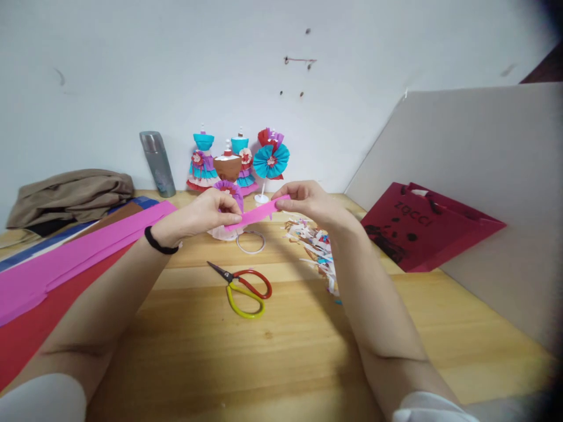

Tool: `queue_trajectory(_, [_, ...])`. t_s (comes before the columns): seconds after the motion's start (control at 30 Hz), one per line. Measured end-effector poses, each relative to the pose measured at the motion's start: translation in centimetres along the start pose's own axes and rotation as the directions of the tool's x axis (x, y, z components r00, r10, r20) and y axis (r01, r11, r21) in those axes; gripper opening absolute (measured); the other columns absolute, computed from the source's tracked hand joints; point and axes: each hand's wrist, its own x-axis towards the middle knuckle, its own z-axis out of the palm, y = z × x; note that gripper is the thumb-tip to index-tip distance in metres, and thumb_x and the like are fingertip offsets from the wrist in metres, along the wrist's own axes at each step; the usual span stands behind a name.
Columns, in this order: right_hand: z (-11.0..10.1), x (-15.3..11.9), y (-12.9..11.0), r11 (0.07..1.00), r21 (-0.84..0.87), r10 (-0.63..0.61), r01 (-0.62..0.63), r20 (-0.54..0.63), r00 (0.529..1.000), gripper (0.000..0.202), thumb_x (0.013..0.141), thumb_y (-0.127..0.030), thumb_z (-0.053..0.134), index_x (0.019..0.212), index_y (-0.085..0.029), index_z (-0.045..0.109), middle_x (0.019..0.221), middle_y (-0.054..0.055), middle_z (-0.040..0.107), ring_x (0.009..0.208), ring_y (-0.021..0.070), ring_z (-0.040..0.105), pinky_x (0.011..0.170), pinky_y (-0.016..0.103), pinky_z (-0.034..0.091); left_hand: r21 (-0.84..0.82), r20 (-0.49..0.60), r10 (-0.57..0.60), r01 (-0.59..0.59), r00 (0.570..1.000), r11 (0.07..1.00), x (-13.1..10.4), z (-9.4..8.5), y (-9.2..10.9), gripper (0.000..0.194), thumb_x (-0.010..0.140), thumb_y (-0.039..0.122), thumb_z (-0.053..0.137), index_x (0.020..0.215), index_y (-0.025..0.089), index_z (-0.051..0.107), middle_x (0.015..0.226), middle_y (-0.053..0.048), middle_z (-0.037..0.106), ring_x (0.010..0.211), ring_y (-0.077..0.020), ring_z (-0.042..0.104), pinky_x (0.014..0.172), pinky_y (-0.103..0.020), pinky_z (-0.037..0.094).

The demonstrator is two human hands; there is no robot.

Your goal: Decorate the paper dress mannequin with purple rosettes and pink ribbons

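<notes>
A pink paper strip (257, 215) is stretched between my two hands above the table. My left hand (211, 208) pinches its left end, and my right hand (303, 200) pinches the right end. Behind the strip stands a small dress form with a brown top (227, 169), its purple and white ruffles partly hidden by my left hand and the strip. Scissors with one red and one yellow handle (241, 291) lie slightly open on the table below my hands. Just beyond them rests a thin white ring (250, 241).
Paper scraps (319, 252) are heaped beside my right forearm. Coloured paper sheets (88, 246) lie at left, near a brown cloth (73, 196) and a grey bottle (158, 164). Several decorated dress forms (203, 164) line the wall. A red bag (422, 228) leans at right.
</notes>
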Motion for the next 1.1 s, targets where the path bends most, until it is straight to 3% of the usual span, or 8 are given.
queue_trajectory(0.23, [-0.3, 0.2, 0.9, 0.999, 0.038, 0.014, -0.01, -0.082, 0.997, 0.019, 0.061, -0.03, 0.078, 0.062, -0.016, 0.064, 0.056, -0.003, 0.06, 0.054, 0.0089, 0.051, 0.054, 0.024, 0.036, 0.013, -0.059, -0.001, 0.002, 0.998, 1.0, 0.0, 0.8, 0.1, 0.022, 0.077, 0.03, 0.058, 0.066, 0.012, 0.065, 0.063, -0.001, 0.056, 0.058, -0.0098, 0.046, 0.053, -0.022, 0.034])
queue_trajectory(0.4, [-0.8, 0.5, 1.4, 0.996, 0.084, 0.002, 0.009, -0.129, 0.992, 0.016, 0.064, -0.031, 0.076, 0.062, -0.017, 0.069, 0.061, 0.0, 0.067, 0.06, 0.0107, 0.057, 0.062, 0.026, 0.041, -0.032, -0.049, -0.019, 0.018, 0.999, 0.999, 0.4, 1.2, -0.6, 0.023, 0.076, 0.033, 0.059, 0.065, 0.013, 0.063, 0.065, -0.001, 0.056, 0.061, -0.011, 0.049, 0.054, -0.022, 0.036])
queue_trajectory(0.6, [-0.9, 1.1, 2.3, 0.992, 0.128, 0.042, -0.009, -0.259, 0.965, 0.014, 0.058, -0.029, 0.079, 0.059, -0.018, 0.07, 0.058, 0.0, 0.067, 0.058, 0.0117, 0.057, 0.063, 0.027, 0.043, -0.15, -0.056, -0.051, 0.042, 0.997, 0.988, 1.2, 2.1, -2.0, 0.022, 0.074, 0.034, 0.06, 0.071, 0.012, 0.066, 0.064, 0.0, 0.057, 0.058, -0.0095, 0.048, 0.052, -0.021, 0.035])
queue_trajectory(0.87, [-0.9, 1.7, 3.8, 0.979, 0.194, 0.014, 0.064, -0.379, 0.925, 0.008, 0.059, -0.026, 0.077, 0.059, -0.02, 0.072, 0.058, -0.001, 0.067, 0.057, 0.0111, 0.058, 0.064, 0.027, 0.046, -0.229, -0.112, -0.099, 0.071, 0.989, 0.971, 1.3, 3.5, -2.0, 0.021, 0.077, 0.033, 0.06, 0.073, 0.012, 0.066, 0.062, 0.001, 0.056, 0.057, -0.0085, 0.045, 0.051, -0.02, 0.033])
queue_trajectory(1.1, [-0.5, 1.9, 4.3, 0.944, 0.318, 0.064, 0.087, -0.436, 0.898, 0.013, 0.056, -0.025, 0.081, 0.059, -0.021, 0.069, 0.059, -0.002, 0.066, 0.056, 0.0104, 0.057, 0.063, 0.027, 0.048, -0.259, -0.079, -0.137, 0.112, 0.987, 0.959, 1.2, 3.9, -2.1, 0.023, 0.078, 0.033, 0.06, 0.075, 0.012, 0.069, 0.061, 0.001, 0.055, 0.055, -0.0078, 0.044, 0.049, -0.019, 0.031])
